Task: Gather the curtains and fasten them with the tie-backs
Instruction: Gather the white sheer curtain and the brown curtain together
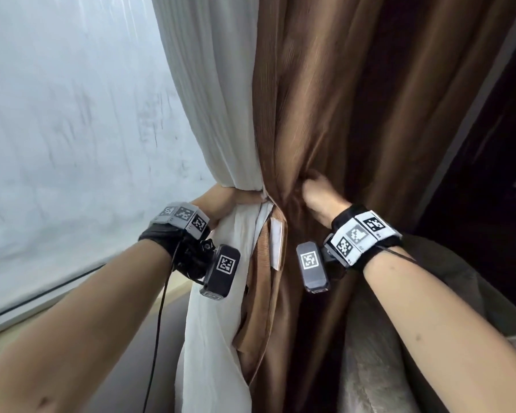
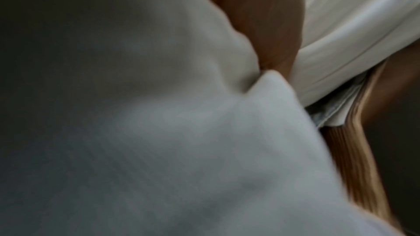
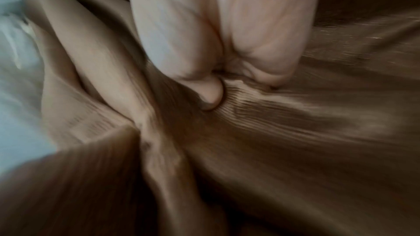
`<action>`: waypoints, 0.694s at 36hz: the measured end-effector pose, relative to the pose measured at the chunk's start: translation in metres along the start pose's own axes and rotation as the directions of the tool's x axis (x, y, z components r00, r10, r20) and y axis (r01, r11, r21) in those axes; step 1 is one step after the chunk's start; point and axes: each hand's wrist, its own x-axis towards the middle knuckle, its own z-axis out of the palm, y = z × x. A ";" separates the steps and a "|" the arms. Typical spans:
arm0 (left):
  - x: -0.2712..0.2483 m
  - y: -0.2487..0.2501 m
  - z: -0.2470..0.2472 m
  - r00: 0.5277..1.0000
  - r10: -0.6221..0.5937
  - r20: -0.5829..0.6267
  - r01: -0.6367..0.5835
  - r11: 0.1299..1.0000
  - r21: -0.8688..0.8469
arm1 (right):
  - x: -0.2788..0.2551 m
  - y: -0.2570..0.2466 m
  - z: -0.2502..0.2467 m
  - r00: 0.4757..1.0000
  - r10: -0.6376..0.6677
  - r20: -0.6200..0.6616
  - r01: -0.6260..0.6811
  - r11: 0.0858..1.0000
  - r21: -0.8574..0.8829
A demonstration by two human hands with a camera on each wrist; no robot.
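A white sheer curtain [image 1: 212, 114] and a brown curtain [image 1: 325, 99] hang side by side, drawn together at waist height. My left hand [image 1: 224, 204] grips the white curtain at the gather, its fingers hidden behind the cloth. My right hand [image 1: 313, 189] holds a bunch of brown folds just to the right. Below the gather hangs a brown tie-back strip with a white patch [image 1: 276, 245], between the two wrists. In the left wrist view white cloth [image 2: 181, 132] fills the frame under a finger [image 2: 261, 15]. In the right wrist view fingers [image 3: 204, 42] pinch ribbed brown cloth [image 3: 295, 123].
A fogged window pane [image 1: 72, 129] fills the left, with its sill [image 1: 42, 317] below. A grey cushioned seat [image 1: 379, 353] sits at the lower right against a dark wall [image 1: 489, 204]. A black cable [image 1: 158, 323] hangs from my left wrist.
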 end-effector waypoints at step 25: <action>0.014 -0.010 0.014 0.999 0.041 -0.035 -0.042 0.999 -0.031 | -0.012 0.000 0.005 0.995 -0.066 0.072 0.077 0.982 -0.169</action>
